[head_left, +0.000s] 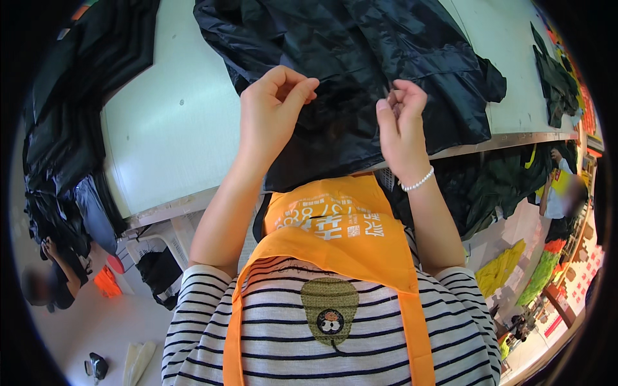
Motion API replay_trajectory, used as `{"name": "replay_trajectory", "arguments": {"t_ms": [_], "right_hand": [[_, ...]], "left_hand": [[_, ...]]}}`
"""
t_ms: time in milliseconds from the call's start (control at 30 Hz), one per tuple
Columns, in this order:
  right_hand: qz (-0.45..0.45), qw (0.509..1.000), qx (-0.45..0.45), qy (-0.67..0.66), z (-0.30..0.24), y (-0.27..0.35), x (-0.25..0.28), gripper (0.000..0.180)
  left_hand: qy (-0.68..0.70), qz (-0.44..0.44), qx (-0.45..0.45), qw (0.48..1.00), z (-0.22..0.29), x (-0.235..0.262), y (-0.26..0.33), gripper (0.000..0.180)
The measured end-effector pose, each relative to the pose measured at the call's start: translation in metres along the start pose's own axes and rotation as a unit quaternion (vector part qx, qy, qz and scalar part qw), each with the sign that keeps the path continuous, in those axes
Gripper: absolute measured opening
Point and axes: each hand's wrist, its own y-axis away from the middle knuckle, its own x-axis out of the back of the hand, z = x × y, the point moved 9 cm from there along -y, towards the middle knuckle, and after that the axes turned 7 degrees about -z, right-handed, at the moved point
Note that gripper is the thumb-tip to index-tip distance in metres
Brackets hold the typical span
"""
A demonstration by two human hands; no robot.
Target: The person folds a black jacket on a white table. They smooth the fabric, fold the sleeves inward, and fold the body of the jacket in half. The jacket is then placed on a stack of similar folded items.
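**Handling the black garment at the worktop edge**

While both hands are raised over the near edge of the white worktop (174, 128), the black glossy garment (360, 58) lies spread across it, its lower part hanging over the edge toward the person. The left hand (273, 106) has thumb and fingertips closed together in a pinch just above the fabric; what it grips, if anything, is too small to tell. The right hand (400, 119) is likewise curled, fingertips meeting at a fold of the garment, apparently nipping it. For good control, keep both pinches close to the cloth and hold the fabric taut between them, since the slick material likely slips easily.

An orange apron (335, 231) with white printed characters on its bib hangs below the hands. Red signs (589, 109) line the right rim. More dark garments (58, 148) are heaped at the left.
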Motion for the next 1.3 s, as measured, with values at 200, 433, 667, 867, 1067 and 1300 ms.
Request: {"name": "replay_trajectory", "arguments": {"t_ms": [200,433,667,867,1067,1300], "right_hand": [[-0.139,0.981,0.051,0.124,-0.038,0.004,-0.027,0.022],[-0.154,0.974,0.047,0.162,-0.041,-0.007,-0.036,0.015],[-0.167,0.973,0.027,0.16,-0.04,-0.012,-0.043,0.014],[-0.181,0.967,0.019,0.176,-0.04,-0.013,-0.044,0.011],[-0.2,0.957,0.017,0.21,-0.039,-0.014,-0.049,0.01],[-0.202,0.973,0.016,0.113,-0.036,-0.019,-0.038,0.015]], "left_hand": [[0.004,-0.002,-0.021,1.0,0.007,-0.008,-0.007,0.009],[-0.02,-0.006,-0.033,0.999,0.01,-0.011,-0.006,0.009],[-0.012,-0.005,-0.022,1.0,0.007,-0.01,-0.001,0.008],[-0.008,0.004,-0.018,1.0,0.002,-0.007,0.002,0.009],[-0.008,0.001,-0.011,1.0,0.002,-0.01,0.003,0.01],[0.03,0.056,-0.011,0.998,-0.002,0.012,0.035,0.008]]}}
